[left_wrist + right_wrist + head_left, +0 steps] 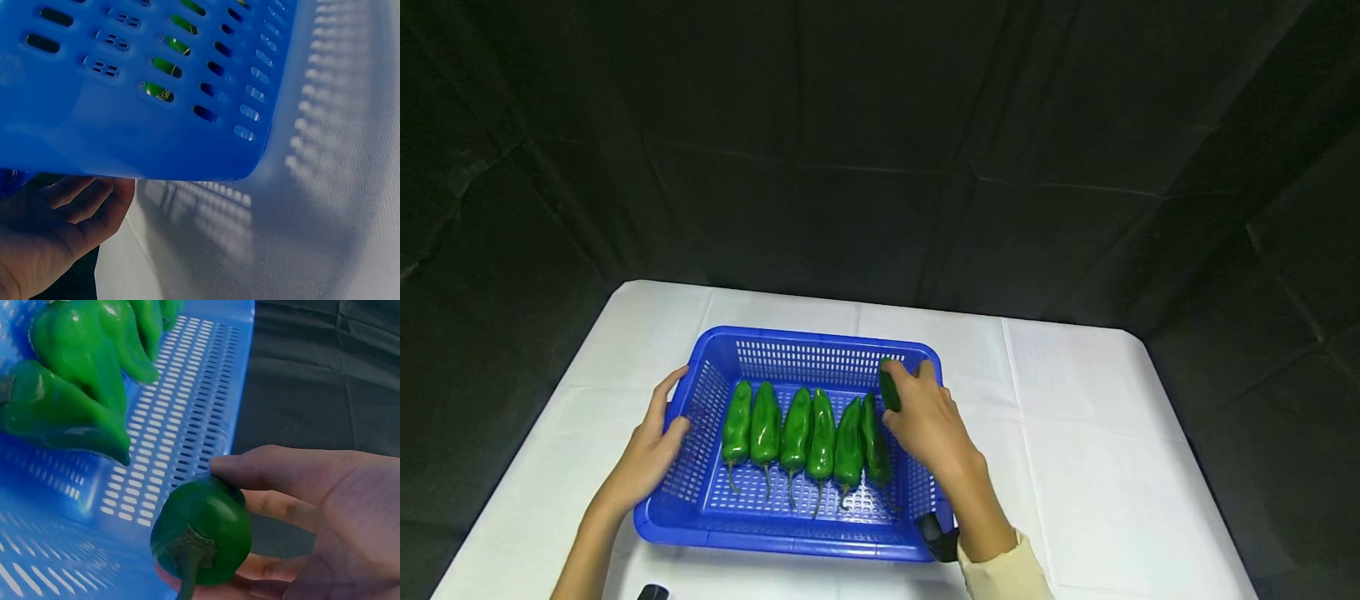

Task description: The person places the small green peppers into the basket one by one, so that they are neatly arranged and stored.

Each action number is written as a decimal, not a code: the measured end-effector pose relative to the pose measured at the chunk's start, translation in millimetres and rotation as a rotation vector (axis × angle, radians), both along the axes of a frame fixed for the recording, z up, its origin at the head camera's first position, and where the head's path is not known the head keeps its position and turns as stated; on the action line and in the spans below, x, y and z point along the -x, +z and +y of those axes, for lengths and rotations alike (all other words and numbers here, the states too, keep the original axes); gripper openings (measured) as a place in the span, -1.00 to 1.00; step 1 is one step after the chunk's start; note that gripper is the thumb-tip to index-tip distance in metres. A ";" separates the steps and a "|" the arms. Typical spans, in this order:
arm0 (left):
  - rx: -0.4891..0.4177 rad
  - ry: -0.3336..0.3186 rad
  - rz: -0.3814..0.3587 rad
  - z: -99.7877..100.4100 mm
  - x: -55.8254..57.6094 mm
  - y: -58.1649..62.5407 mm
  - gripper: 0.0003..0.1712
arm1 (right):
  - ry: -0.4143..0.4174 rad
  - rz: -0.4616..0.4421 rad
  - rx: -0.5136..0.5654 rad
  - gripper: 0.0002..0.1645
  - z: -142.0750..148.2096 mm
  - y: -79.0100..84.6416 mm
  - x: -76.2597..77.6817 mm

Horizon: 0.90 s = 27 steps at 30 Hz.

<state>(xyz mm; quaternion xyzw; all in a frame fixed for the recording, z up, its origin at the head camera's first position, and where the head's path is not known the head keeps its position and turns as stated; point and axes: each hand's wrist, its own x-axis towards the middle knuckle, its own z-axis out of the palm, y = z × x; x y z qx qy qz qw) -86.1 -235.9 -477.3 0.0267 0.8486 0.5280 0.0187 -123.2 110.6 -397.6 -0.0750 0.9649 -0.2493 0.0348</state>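
Note:
A blue plastic basket [790, 546] with slotted walls stands on the white-covered table. Inside it, several long green peppers [822, 437] lie side by side in a row, stems toward the near wall. My right hand [928, 421] grips another green pepper [203, 534] by its sides, at the right end of the row. The right wrist view shows that pepper stem-first, with the thumb on one side and fingers curled round the other. On the basket's left rim, my left hand [647, 454] holds on; the left wrist view has its fingers [106, 209] at the rim.
The white table cover [1097, 467] extends on both sides of the basket. Black cloth [865, 233] hangs behind and beside the table. A small black object [653, 592] shows at the near edge, left of centre. A dark band [936, 537] sits at my right wrist.

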 end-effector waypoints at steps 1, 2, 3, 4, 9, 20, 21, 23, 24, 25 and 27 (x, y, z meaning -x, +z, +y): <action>0.001 0.000 0.000 0.2 -0.1 0.0 -0.21 | 0.000 -0.014 -0.006 -0.25 -1.9 -1.6 0.6; 0.003 0.000 0.000 0.3 -0.2 0.0 -0.21 | 0.003 -0.023 -0.009 -0.26 -3.8 -3.2 1.4; 0.002 0.000 0.001 0.4 -0.3 0.0 -0.21 | 0.007 -0.032 -0.017 -0.25 -5.8 -4.9 2.1; 0.001 0.001 0.000 0.4 -0.5 0.0 -0.21 | 0.011 -0.041 -0.023 -0.25 -7.6 -6.6 2.9; -0.004 0.003 0.003 0.4 -0.9 0.0 -0.22 | 0.023 -0.093 -0.063 -0.25 -13.6 -14.2 5.5; -0.004 -0.001 -0.001 1.3 -1.1 1.9 -0.22 | 0.006 -0.234 -0.130 -0.11 -17.6 -29.0 10.4; -0.006 -0.002 -0.002 1.3 -1.1 2.1 -0.22 | 0.007 -0.237 -0.133 -0.09 -18.2 -30.1 11.0; -0.009 -0.002 -0.006 1.3 -1.0 2.2 -0.22 | 0.011 -0.245 -0.143 -0.10 -19.2 -31.5 11.8; -0.009 -0.003 -0.006 1.2 -1.0 2.2 -0.22 | 0.013 -0.250 -0.151 -0.11 -19.8 -32.3 12.4; -0.007 -0.004 -0.005 1.2 -0.8 2.1 -0.22 | 0.016 -0.254 -0.156 -0.12 -20.3 -32.3 12.9; -0.004 -0.005 -0.004 1.2 -0.6 2.0 -0.22 | 0.019 -0.270 -0.172 -0.17 -20.9 -32.9 14.1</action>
